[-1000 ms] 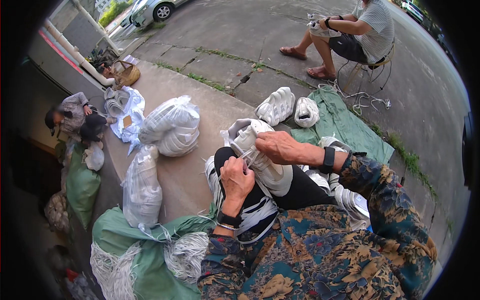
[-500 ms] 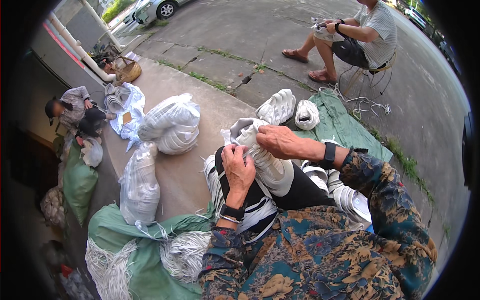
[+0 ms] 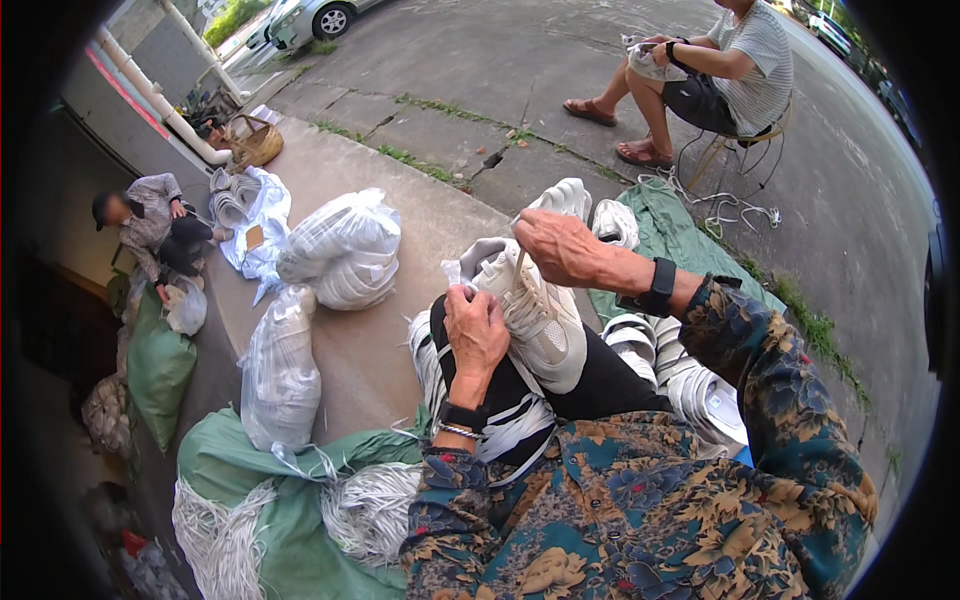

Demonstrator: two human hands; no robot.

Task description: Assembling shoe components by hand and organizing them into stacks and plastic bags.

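Observation:
A white and beige sneaker [image 3: 552, 345] rests on my lap, toe toward me, with lacing across its front. My right hand [image 3: 570, 248] is closed in a pinch on a shoelace [image 3: 519, 270], holding it taut above the shoe's upper eyelets. At the shoe's left side my left hand [image 3: 477, 330] is closed, thumb and fingertips together by the collar; what it pinches is hidden. White loose laces [image 3: 512, 430] lie over my dark trouser leg under the left wrist.
Bundles of white laces [image 3: 372, 510] lie on green sacking [image 3: 225, 445] at lower left. Stuffed clear plastic bags [image 3: 345, 250] stand ahead-left. More shoe uppers [image 3: 700, 390] lie by my right thigh. One person [image 3: 745, 75] sits ahead-right with a shoe; another [image 3: 150, 220] sits at left.
My right hand has lifted slightly off the shoe, drawing the shoelace out straight. The sneaker's front shows more now. My left hand stays nearly in place.

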